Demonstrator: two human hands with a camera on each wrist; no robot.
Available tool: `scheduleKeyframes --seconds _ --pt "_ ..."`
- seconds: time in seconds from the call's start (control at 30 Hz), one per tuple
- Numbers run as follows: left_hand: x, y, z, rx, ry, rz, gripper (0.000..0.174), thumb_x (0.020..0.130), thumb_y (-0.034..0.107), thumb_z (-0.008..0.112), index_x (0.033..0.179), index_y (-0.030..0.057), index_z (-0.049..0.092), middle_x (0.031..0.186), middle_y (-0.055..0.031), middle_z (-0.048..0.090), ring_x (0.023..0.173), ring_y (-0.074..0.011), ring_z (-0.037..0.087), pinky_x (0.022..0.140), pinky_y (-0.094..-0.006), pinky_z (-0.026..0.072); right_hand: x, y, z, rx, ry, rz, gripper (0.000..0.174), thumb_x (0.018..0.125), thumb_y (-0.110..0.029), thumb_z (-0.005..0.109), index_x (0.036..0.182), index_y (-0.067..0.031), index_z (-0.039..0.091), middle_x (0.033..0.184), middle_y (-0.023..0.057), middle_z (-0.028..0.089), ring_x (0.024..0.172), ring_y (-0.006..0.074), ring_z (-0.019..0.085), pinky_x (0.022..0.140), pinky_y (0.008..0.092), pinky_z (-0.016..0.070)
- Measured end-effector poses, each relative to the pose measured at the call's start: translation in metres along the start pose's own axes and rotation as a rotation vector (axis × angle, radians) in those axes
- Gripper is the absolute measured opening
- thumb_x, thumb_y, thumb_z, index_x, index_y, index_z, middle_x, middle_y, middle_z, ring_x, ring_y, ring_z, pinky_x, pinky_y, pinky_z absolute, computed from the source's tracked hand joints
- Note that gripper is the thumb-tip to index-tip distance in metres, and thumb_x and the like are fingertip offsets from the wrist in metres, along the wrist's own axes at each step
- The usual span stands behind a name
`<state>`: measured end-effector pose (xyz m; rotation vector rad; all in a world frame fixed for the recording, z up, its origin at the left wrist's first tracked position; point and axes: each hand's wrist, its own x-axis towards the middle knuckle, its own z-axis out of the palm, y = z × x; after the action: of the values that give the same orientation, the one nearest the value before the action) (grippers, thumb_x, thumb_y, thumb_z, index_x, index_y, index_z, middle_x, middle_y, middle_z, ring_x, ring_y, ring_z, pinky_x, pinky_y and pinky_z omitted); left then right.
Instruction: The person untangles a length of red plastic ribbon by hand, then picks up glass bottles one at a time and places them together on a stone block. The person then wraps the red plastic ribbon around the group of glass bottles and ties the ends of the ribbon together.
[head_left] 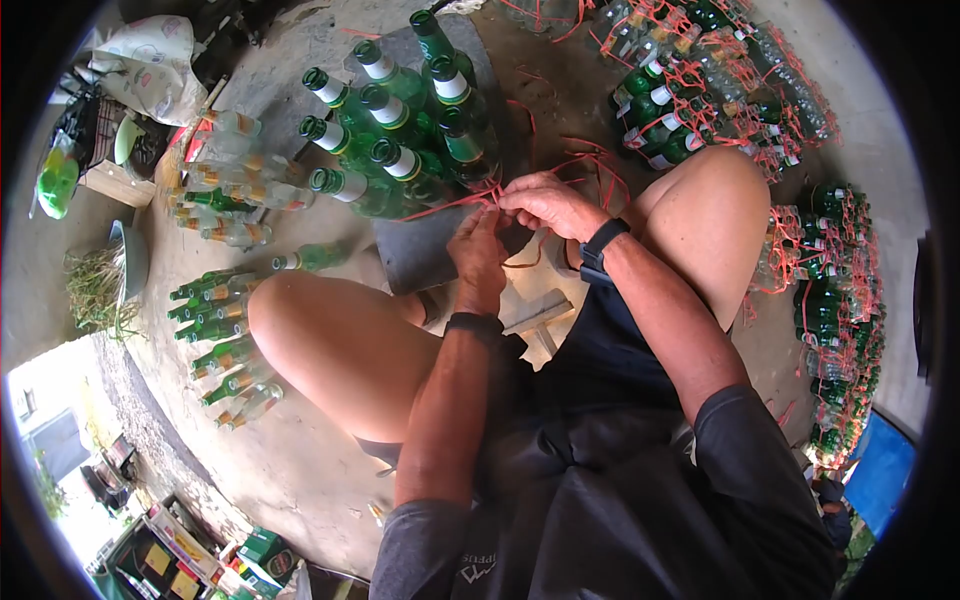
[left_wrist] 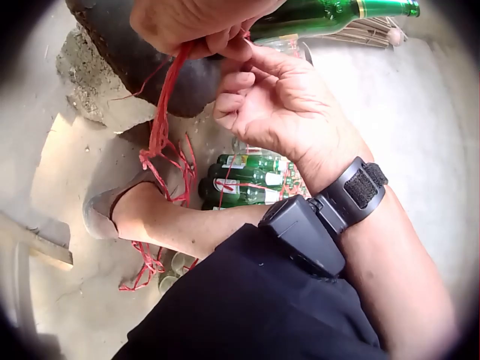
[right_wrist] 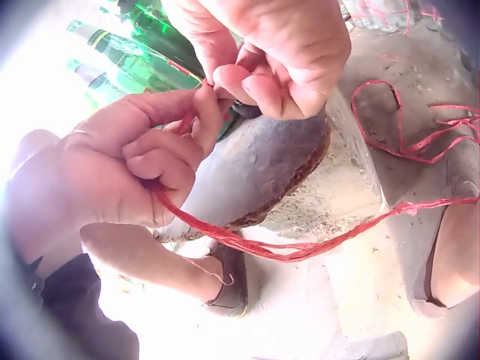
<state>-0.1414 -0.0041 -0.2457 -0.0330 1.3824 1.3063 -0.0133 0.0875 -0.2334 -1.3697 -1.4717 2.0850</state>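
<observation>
Green glass bottles (head_left: 405, 163) stand upright in a tight cluster on a dark, flat-topped slab (head_left: 405, 255). Red plastic twine (head_left: 440, 207) runs along the low near side of the cluster to my hands. At the slab's near edge, my left hand (head_left: 478, 255) pinches the twine between thumb and forefinger, and a length (right_wrist: 285, 253) trails out from under its curled fingers. Close against it, my right hand (head_left: 550, 207) pinches the twine with curled fingers, as the right wrist view also shows. Fingers partly hide where the strands meet.
Loose green bottles (head_left: 215, 305) and clear bottles (head_left: 240, 190) lie on the floor at left. Bundles of tied bottles (head_left: 665, 110) stack up at right, more (head_left: 835, 310) along the wall. Loose twine (head_left: 600, 165) lies beyond the right hand. Bent knees flank the slab.
</observation>
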Motion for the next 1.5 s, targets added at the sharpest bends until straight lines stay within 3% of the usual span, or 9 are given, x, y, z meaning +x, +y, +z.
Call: scheduleKeyframes --seconds 0.23,0.3,0.37,0.53,0.73,0.93,1.0,1.17,1.5 --pt "0.006 -0.019 -0.003 0.055 0.039 0.277 0.019 0.091 0.016 0.074 0.107 0.0058 0.072 0.085 -0.0016 0.071 0.048 -0.0035 0.044 0.041 -0.0224 0.0323 -0.001 0.000 -0.001 0.008 -0.022 0.010 0.029 0.086 -0.032 0.070 0.094 -0.0046 0.073 0.087 0.0040 0.069 0.074 0.0152 0.062 0.061 0.0293 0.0487" --pt "0.004 -0.019 -0.003 0.079 0.039 0.313 0.019 0.091 0.016 0.075 0.106 0.0051 0.072 0.086 -0.0012 0.071 0.051 -0.0034 0.045 0.042 -0.0224 0.0337 -0.005 -0.005 0.000 0.045 -0.015 0.029 0.019 0.093 -0.027 0.071 0.087 -0.0088 0.070 0.076 -0.0039 0.063 0.068 0.0064 0.059 0.059 0.0225 0.0464" --pt "0.004 -0.019 -0.002 0.103 0.039 0.350 0.019 0.091 0.017 0.075 0.106 0.0045 0.073 0.087 -0.0009 0.072 0.053 -0.0034 0.047 0.044 -0.0223 0.0352 -0.007 -0.008 0.000 0.064 -0.026 0.037 0.019 0.093 -0.027 0.071 0.088 -0.0091 0.070 0.077 -0.0036 0.063 0.069 0.0069 0.059 0.061 0.0230 0.0479" --pt "-0.003 -0.014 0.003 0.170 0.067 0.408 0.019 0.093 0.015 0.073 0.105 -0.0001 0.074 0.091 -0.0009 0.072 0.073 -0.0061 0.059 0.061 -0.0220 0.0465 -0.003 -0.004 -0.001 0.154 -0.055 0.080 0.020 0.094 -0.030 0.072 0.091 -0.0099 0.069 0.082 -0.0020 0.064 0.073 0.0089 0.060 0.067 0.0251 0.0512" --pt "0.000 -0.019 0.002 0.152 0.026 0.524 0.018 0.094 0.013 0.071 0.104 -0.0021 0.073 0.093 -0.0026 0.072 0.081 -0.0080 0.061 0.074 -0.0247 0.0505 -0.003 -0.003 0.000 0.165 -0.070 0.059 0.020 0.094 -0.030 0.072 0.093 -0.0098 0.069 0.085 -0.0003 0.065 0.075 0.0106 0.062 0.069 0.0275 0.0526" --pt "0.004 -0.020 0.002 0.218 0.022 0.609 0.017 0.094 0.012 0.071 0.103 -0.0027 0.073 0.093 -0.0013 0.071 0.081 -0.0071 0.060 0.074 -0.0240 0.0500 -0.005 -0.004 0.000 0.137 -0.061 0.043 0.022 0.095 -0.030 0.069 0.095 -0.0077 0.069 0.087 0.0014 0.068 0.075 0.0120 0.065 0.070 0.0284 0.0546" --pt "0.002 -0.019 0.003 0.228 0.022 0.627 0.017 0.093 0.011 0.071 0.103 -0.0024 0.073 0.092 -0.0008 0.071 0.081 -0.0067 0.060 0.074 -0.0237 0.0496 -0.005 -0.003 0.003 0.137 -0.012 -0.003 0.022 0.091 -0.023 0.067 0.092 -0.0014 0.070 0.084 0.0070 0.068 0.072 0.0166 0.066 0.064 0.0311 0.0547" --pt "0.002 -0.019 0.003 0.272 0.031 0.659 0.017 0.093 0.012 0.072 0.103 -0.0014 0.074 0.090 0.0006 0.070 0.081 -0.0063 0.058 0.073 -0.0232 0.0483 -0.003 -0.003 0.003 0.098 0.009 0.002 0.019 0.091 -0.020 0.066 0.089 -0.0010 0.069 0.081 0.0061 0.068 0.070 0.0151 0.066 0.063 0.0301 0.0539" --pt "0.008 -0.007 -0.002 0.172 -0.065 0.450 0.016 0.090 0.016 0.077 0.101 0.0049 0.076 0.074 0.0068 0.062 0.056 -0.0009 0.043 0.047 -0.0204 0.0326 0.000 0.002 0.002 0.051 0.016 -0.048 0.016 0.092 -0.016 0.063 0.087 -0.0013 0.068 0.078 0.0050 0.067 0.067 0.0146 0.065 0.060 0.0308 0.0538"
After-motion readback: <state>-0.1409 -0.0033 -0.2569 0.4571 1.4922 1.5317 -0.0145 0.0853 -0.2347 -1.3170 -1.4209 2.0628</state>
